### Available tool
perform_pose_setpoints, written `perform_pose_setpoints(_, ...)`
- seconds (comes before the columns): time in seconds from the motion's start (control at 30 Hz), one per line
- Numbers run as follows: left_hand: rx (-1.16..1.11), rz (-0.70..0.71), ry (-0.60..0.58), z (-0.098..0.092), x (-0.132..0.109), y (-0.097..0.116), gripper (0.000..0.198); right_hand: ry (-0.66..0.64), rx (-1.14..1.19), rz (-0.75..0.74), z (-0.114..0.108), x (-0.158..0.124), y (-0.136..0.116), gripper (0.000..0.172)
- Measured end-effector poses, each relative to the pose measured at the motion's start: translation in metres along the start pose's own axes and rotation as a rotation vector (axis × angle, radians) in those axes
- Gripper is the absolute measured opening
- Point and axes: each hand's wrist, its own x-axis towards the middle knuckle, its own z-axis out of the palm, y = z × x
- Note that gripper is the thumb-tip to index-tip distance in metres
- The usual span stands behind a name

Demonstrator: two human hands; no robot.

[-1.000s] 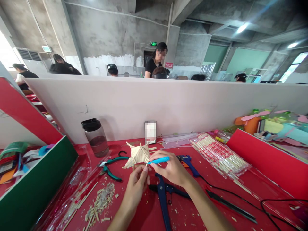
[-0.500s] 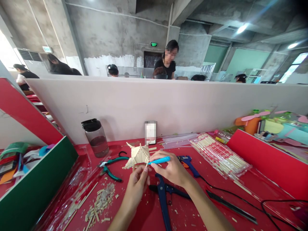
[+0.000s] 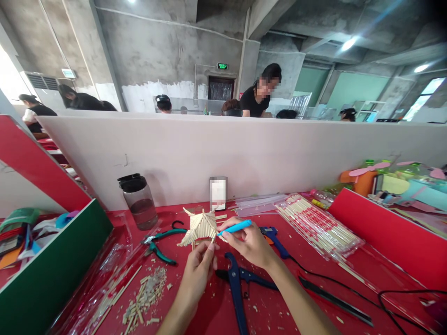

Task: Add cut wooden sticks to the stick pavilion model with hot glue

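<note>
A small model roof made of pale wooden sticks stands on the red table in front of me. My left hand is closed, pinching a thin stick at the roof's lower right edge. My right hand is closed round a light blue pen-like tool, its tip pointing at the same spot on the roof. Both hands nearly touch each other below the roof.
Green-handled pliers lie left of the roof, blue cutters below my hands, a blue glue gun to the right with its black cable. Packs of sticks, stick offcuts, a dark-lidded jar and a white partition surround the spot.
My hands have barely moved; the blue tool has tilted slightly upward. A person behind the partition has walked to the right.
</note>
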Motion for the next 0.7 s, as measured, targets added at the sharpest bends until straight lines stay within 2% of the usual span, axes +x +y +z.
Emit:
perform_pose_setpoints(0.23, -0.003, 0.005, -0.003, 0.0, 0.001, -0.001, 0.061, -0.02, 0.049, 0.026, 0.002, 0.001, -0.001, 0.021)
perform_pose_setpoints(0.47, -0.011, 0.003, -0.013, 0.0, 0.001, -0.002, 0.059, -0.044, -0.115, -0.079, -0.001, 0.001, -0.007, 0.012)
perform_pose_setpoints(0.7, -0.014, 0.012, -0.019, 0.0, 0.001, 0.0, 0.062, -0.06, -0.129, -0.079, 0.0, 0.002, -0.009, 0.011)
